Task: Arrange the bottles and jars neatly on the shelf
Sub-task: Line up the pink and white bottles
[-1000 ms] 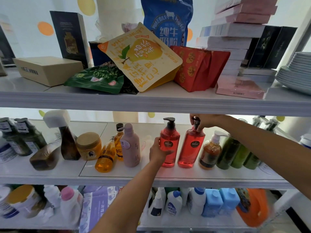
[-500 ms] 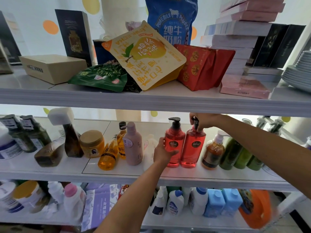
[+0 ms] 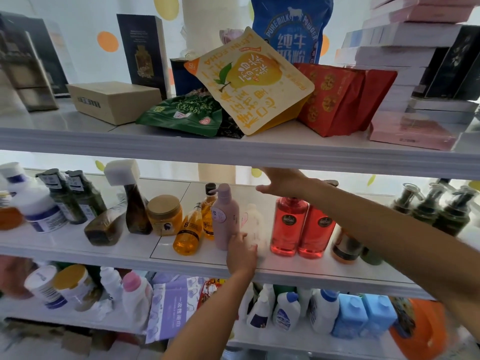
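Two red pump bottles (image 3: 301, 227) upright, touching, mid shelf (image 3: 130, 252). Your R hand (image 3: 281, 181) hovers above, fingers spread, empty. L hand (image 3: 241, 252) reaching white bottle (image 3: 254, 227) by mauve bottle (image 3: 225, 216); grip unclear. Next: straighten it.

On the middle shelf (image 3: 78, 245) I see my left hand (image 3: 242, 253) at the base of the pink pump bottle (image 3: 225, 216), fingers spread. My right hand (image 3: 281, 181) hovers open above two touching red bottles (image 3: 288, 224).

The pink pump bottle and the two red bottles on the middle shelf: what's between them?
A small pale, blurred bottle, with the left hand at its base, in the head view.
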{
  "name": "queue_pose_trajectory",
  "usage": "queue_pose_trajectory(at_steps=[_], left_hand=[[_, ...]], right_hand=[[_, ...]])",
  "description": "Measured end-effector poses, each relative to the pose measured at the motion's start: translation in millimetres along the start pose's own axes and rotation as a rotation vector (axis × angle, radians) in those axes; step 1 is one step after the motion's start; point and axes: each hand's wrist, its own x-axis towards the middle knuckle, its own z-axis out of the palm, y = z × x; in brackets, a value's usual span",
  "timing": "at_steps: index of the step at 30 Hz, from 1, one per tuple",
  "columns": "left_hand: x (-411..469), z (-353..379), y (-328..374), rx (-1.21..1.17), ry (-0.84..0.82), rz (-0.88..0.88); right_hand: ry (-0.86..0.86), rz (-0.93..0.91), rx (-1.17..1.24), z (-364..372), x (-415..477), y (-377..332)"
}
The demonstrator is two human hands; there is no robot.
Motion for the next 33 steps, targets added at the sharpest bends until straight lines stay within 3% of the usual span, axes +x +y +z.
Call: queue_pose_trajectory(at_steps=[4, 11, 21, 33], left_hand=[[-3, -5, -12, -0.076, -0.057, -0.188], [8, -7, -17, -0.181, -0.221, -0.371], [22, -9, -25, -0.190, -0.323, -0.366], [25, 0, -37, -0.225, -0.299, -0.312]], right_hand=[[-0.007, -0.056, -0.015, 27, 20, -35], [-0.168, 0.140, 0.141, 78, 46, -43], [-0.416, 0.323, 0.095, 144, 71, -27], [-0.407, 0.406, 0.186, 186, 91, -18]])
